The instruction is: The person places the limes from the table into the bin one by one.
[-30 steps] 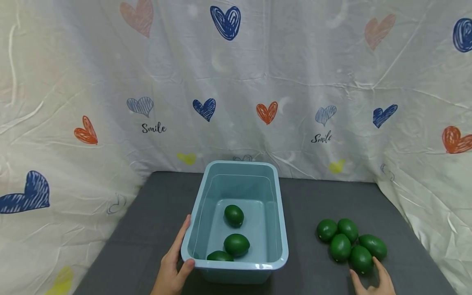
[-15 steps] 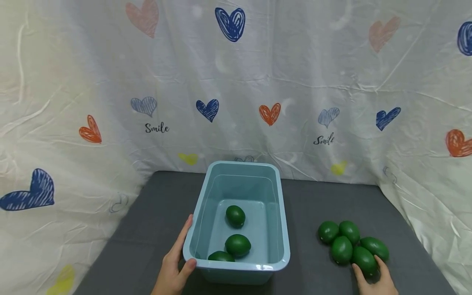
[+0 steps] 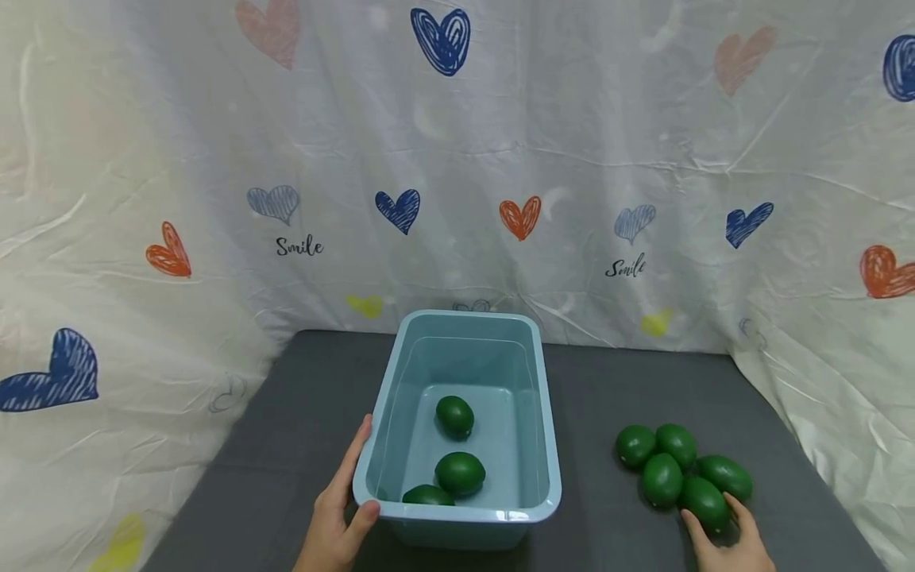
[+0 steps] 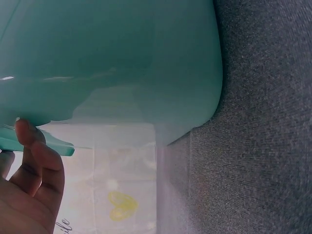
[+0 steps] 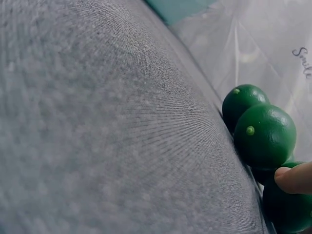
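Green fruit (image 3: 704, 504) lies nearest us in a cluster of five toward the right edge of the tabletop (image 3: 600, 532). Our right hand (image 3: 732, 544) pinches it, thumb and finger on opposite sides; we cannot tell how the remaining fingers lie. Our left hand (image 3: 336, 512) grips the bin (image 3: 457, 515) at its near-left corner, thumb on the rim, apart from the fingers along the side. Judgement: best to hold across the widest part and lift straight, as four neighbours (image 3: 662, 481) crowd it and may roll. The bin's right wall blocks any low path leftward. Three limes (image 3: 460, 474) lie inside; printed cloth (image 3: 465, 119) hangs behind the tabletop's far edge.
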A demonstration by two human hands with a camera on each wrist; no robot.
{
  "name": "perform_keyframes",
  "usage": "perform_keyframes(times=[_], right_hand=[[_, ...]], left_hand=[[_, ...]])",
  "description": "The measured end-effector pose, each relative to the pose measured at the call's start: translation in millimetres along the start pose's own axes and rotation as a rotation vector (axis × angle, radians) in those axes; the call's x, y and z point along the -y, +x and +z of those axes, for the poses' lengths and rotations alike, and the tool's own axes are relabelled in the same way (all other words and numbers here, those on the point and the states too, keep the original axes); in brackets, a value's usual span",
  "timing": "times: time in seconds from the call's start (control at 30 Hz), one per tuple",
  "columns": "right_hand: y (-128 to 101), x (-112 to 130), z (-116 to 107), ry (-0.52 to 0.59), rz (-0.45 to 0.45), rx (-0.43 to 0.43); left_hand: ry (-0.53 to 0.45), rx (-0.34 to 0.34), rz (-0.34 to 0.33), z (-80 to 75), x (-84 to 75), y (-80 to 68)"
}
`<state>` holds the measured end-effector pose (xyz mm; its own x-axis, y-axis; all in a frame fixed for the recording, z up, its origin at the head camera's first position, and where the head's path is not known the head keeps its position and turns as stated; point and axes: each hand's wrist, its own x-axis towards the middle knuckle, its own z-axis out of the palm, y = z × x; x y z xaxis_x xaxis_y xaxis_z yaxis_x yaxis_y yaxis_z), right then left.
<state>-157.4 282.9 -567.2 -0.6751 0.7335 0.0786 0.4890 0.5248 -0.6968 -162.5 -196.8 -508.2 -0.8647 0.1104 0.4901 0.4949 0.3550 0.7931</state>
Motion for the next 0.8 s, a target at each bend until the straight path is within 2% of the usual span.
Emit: perform_keyframes(times=[0.13, 0.3, 0.63, 0.7, 0.8], right_hand=[[-4, 0, 1, 0.038, -0.009, -0.026], [-10, -7, 6, 0.138, -0.075, -0.134], [19, -49, 28, 0.234, -0.059, -0.172], [17, -44, 24, 0.266, -0.067, -0.194], [-1, -14, 3, 0.302, -0.069, -0.208]], left_hand=[[-0.003, -0.006, 0.001, -1.6, -0.8, -0.1], [-0.003, 0.002, -0.005, -2.9, -1.3, -0.7], [0.011, -0.001, -0.024, -2.2, -3.0, -0.2], [0.014, 0.001, -0.032, -2.5, -3.6, 0.1], [0.017, 0.003, -0.033, -2.8, -3.9, -0.3]])
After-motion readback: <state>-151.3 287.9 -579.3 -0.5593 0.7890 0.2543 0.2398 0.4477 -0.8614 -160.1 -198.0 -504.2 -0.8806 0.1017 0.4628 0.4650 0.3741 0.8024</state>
